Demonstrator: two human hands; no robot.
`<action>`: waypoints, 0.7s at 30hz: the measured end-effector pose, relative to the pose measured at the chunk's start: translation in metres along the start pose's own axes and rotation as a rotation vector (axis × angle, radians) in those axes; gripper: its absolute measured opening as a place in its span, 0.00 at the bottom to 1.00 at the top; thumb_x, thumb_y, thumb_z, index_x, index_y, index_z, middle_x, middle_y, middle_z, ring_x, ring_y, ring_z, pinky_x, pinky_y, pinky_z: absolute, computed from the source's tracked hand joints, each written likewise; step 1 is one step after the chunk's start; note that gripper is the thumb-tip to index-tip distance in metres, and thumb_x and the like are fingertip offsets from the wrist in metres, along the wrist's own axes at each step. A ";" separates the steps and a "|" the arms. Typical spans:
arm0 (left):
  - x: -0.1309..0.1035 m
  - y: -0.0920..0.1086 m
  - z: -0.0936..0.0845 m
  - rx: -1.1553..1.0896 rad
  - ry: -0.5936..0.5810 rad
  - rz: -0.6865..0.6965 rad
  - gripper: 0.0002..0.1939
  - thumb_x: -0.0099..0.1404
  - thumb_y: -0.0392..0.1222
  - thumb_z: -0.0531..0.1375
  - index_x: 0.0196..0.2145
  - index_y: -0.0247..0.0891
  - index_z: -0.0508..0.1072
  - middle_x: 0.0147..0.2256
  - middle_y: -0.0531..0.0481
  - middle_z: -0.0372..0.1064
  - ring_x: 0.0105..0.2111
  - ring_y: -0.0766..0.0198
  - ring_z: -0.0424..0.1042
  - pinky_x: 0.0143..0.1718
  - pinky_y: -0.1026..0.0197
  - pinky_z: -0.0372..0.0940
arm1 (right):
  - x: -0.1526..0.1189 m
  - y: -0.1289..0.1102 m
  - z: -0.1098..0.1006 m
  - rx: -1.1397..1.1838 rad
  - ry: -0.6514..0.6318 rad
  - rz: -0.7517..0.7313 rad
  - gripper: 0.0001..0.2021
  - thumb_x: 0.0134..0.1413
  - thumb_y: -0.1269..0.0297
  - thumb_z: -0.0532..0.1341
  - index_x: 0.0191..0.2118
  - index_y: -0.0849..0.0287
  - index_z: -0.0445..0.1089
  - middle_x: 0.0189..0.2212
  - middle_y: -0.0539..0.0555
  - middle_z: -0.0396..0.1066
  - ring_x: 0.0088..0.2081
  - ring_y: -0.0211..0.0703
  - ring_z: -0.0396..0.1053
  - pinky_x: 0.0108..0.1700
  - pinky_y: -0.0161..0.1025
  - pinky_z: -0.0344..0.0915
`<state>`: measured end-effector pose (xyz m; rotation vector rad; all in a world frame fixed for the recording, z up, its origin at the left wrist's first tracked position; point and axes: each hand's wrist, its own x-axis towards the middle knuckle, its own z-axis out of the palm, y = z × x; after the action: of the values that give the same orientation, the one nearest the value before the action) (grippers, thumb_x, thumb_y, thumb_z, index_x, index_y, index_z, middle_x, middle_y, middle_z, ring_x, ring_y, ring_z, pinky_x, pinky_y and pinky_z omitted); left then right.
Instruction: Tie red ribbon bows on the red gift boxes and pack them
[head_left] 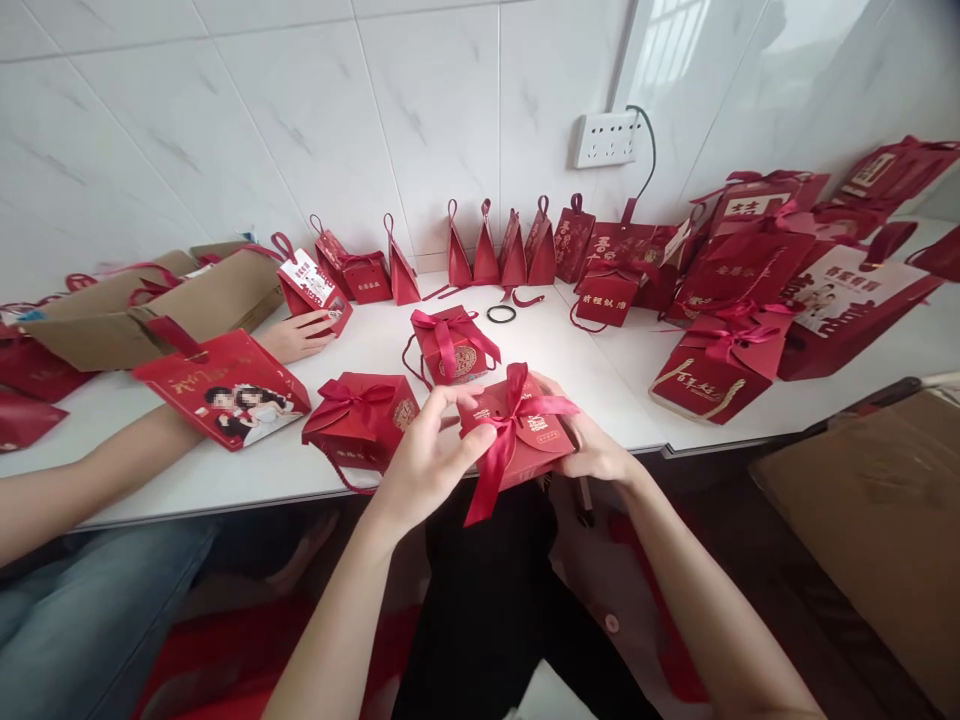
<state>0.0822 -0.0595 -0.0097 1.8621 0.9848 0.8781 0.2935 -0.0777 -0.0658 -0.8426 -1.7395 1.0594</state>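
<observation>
Between my two hands, at the table's front edge, is a red gift box with a pink-red ribbon bow on top and one ribbon tail hanging down its front. My left hand grips its left side, thumb on the top near the bow. Around the right side and back of the box wraps my right hand, its fingers partly hidden. Just behind stands a smaller red box with a bow and cord handle. Another bowed red box sits to the left of my left hand.
At the left, another person's hand touches a red and white box. Cardboard cartons stand behind that arm. Small red boxes line the wall. A black ring lies mid-table. Many red boxes crowd the right.
</observation>
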 end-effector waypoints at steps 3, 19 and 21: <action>-0.001 -0.014 0.008 0.000 0.053 -0.001 0.11 0.60 0.48 0.59 0.35 0.40 0.65 0.57 0.45 0.59 0.53 0.55 0.64 0.55 0.51 0.58 | -0.001 -0.003 -0.012 -0.015 -0.085 0.118 0.38 0.41 0.66 0.60 0.62 0.54 0.50 0.62 0.57 0.54 0.58 0.54 0.59 0.51 0.50 0.65; 0.023 0.007 0.018 0.182 0.055 -0.024 0.10 0.59 0.50 0.59 0.36 0.42 0.70 0.50 0.49 0.65 0.53 0.56 0.64 0.55 0.54 0.57 | 0.019 -0.037 -0.019 -0.153 0.184 0.388 0.23 0.55 0.45 0.54 0.20 0.58 0.55 0.18 0.45 0.55 0.22 0.33 0.53 0.27 0.34 0.53; 0.024 0.006 0.020 0.195 0.055 -0.029 0.10 0.59 0.48 0.58 0.37 0.43 0.71 0.51 0.50 0.64 0.53 0.56 0.64 0.55 0.55 0.57 | 0.009 -0.041 -0.014 -0.125 0.225 0.380 0.22 0.56 0.47 0.54 0.20 0.58 0.54 0.18 0.45 0.53 0.22 0.32 0.51 0.26 0.33 0.51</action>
<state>0.1114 -0.0476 -0.0079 1.9897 1.1642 0.8450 0.2989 -0.0821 -0.0224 -1.3569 -1.4998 1.0569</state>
